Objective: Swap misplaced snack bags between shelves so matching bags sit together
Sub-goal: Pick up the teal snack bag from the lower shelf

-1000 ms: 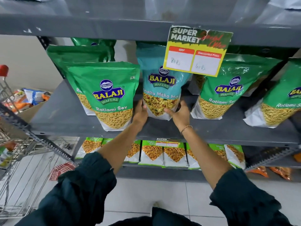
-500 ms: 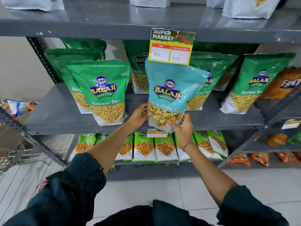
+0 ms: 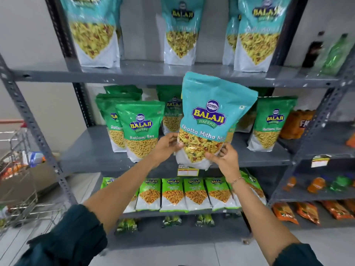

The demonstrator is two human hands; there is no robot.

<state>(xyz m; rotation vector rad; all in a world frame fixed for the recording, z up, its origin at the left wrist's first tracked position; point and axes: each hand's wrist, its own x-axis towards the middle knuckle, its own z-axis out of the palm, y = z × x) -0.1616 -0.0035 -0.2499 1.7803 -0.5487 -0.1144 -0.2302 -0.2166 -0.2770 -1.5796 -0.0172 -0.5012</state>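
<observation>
Your hands have lifted the teal Khatta Mitha bag (image 3: 215, 120) clear of the middle shelf (image 3: 92, 148) where it stood a moment ago among the green packs: your left hand (image 3: 167, 144) pinches its lower left edge and your right hand (image 3: 222, 160) cups its lower right corner, both closed on it, so it now hangs upright in front of the shelf, touching nothing else. That removes the odd one out from this row, and I'd judge half of the swap is under way. Just behind it, the green Ratlami Sev bags (image 3: 141, 129) stand in a loose line along the middle shelf, with a gap where the teal one stood. Above, the top shelf (image 3: 134, 73) carries matching teal bags (image 3: 180, 31), with open room between them, so that looks like the destination. Below, a lower shelf holds smaller green packs (image 3: 172, 194) side by side. To your left a wire shopping trolley (image 3: 19, 169) sits on the tiled floor; to your right a second rack (image 3: 326, 116) carries orange packets and bottles against a pale wall.
</observation>
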